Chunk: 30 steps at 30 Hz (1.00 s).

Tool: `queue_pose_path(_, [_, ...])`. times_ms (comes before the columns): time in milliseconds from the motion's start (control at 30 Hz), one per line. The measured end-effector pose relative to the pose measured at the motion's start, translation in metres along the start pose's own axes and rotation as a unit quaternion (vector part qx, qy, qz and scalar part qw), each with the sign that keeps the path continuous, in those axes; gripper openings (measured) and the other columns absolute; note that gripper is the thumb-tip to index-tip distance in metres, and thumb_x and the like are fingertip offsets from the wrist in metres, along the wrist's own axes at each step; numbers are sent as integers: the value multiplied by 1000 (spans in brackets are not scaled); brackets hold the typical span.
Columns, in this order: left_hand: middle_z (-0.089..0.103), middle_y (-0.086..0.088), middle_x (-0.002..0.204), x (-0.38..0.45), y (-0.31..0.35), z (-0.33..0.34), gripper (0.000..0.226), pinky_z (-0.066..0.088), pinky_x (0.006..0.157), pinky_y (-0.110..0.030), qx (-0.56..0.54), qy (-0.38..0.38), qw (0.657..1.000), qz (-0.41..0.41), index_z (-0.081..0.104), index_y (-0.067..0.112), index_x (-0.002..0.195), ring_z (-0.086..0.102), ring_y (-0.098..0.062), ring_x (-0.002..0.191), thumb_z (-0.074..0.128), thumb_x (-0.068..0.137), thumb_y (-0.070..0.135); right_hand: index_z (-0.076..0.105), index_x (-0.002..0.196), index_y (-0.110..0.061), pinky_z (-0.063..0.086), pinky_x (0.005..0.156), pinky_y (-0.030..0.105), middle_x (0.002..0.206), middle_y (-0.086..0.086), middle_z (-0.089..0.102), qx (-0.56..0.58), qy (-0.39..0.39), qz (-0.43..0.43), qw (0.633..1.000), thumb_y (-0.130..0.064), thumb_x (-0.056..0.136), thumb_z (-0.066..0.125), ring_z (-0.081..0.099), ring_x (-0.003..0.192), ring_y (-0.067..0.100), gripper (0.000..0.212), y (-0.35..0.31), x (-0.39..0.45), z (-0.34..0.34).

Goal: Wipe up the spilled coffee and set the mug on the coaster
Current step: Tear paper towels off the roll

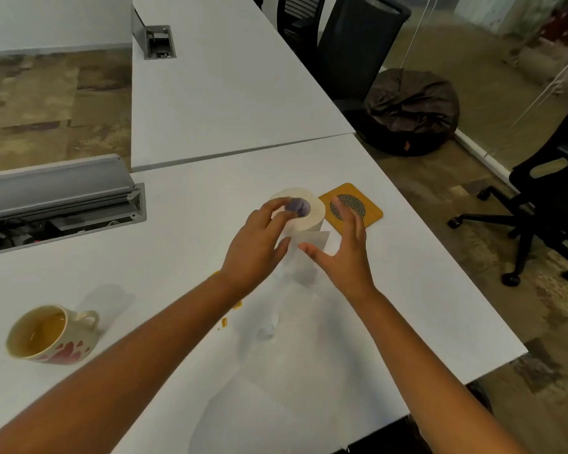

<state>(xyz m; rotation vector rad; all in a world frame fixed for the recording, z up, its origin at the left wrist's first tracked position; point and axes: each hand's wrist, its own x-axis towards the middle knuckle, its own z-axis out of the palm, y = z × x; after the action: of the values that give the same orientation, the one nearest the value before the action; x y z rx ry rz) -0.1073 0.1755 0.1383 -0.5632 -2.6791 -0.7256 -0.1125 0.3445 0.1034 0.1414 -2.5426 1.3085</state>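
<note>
Left hand [259, 237] has a loose, half-curled grip around the tissue roll [304, 208] mid-worktop [210, 198]. Right hand [343, 247] is spread wide, holding nothing, just over the coaster [371, 208]. Mug [51, 334] sits near left, spill drops [224, 322] between.

Desks: two white tables [230, 93] set end to end, a thin seam between them
Cable trays: grey hatch [59, 204] open at left; a smaller one [159, 40] farther off
Floor: mottled brown and tan carpet [46, 103]
Seating: black office chairs [545, 204] at right; dark beanbag [410, 113] by the glass partition [492, 77]
Light: soft, even
</note>
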Motion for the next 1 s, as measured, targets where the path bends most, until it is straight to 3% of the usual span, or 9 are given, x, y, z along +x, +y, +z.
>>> queue_pose_path(100, [59,-15,118,-37,0,11,29,46,85,-30,-9,74,997,-15,59,8,109,57,-30,103,65,80,11,25,138,-44,34,105,44,156,4,15,-108,-59,-25,992,-67,65,61,20,140,26,84,-11,17,4])
queue_pose_path(167, [60,-13,111,-68,-6,25,27,45,83,-29,-28,41,998,-39,60,8,105,58,-29,99,64,78,6,37,134,-35,33,107,48,157,4,8,-162,-96,-9,982,-57,70,68,17,141,31,74,-11,23,9])
queue_pose_path(267, [51,-8,122,-106,-17,50,35,45,85,-29,-12,-141,983,-116,52,12,118,52,-25,106,59,83,16,47,126,-27,40,99,36,151,6,25,-136,-114,15,984,-42,74,72,33,134,29,59,-8,25,12])
queue_pose_path(333, [38,-4,134,-124,-23,68,49,44,90,-31,41,-269,947,-172,39,16,130,44,-23,116,56,86,28,53,118,-26,42,88,26,141,4,39,-100,-99,21,990,-37,72,76,43,125,24,53,-5,27,6])
queue_pose_path(400, [34,-4,136,-134,-24,78,57,44,90,-32,72,-336,916,-206,31,16,133,42,-23,117,57,85,34,56,111,-26,40,81,24,133,2,46,-74,-67,37,994,-34,69,79,48,116,22,49,-1,30,-8])
queue_pose_path(533, [42,-5,125,-135,-18,90,54,45,85,-31,79,-331,909,-241,34,14,126,45,-23,111,58,84,38,55,109,-25,38,79,25,131,4,47,-98,18,63,993,-37,68,78,50,108,20,49,15,34,-49])
queue_pose_path(767, [52,-8,117,-126,-16,101,32,43,87,-33,23,-328,892,-309,47,11,115,49,-24,110,51,90,31,50,117,-22,44,78,33,135,10,45,-165,121,176,963,-41,73,74,50,113,30,54,55,19,-106])
queue_pose_path(1000, [58,-10,108,-123,-24,99,21,40,74,-27,-40,-291,888,-353,55,8,104,55,-24,99,45,91,21,46,124,-22,48,90,47,139,11,41,-177,150,230,945,-41,76,71,47,119,35,58,66,7,-123])
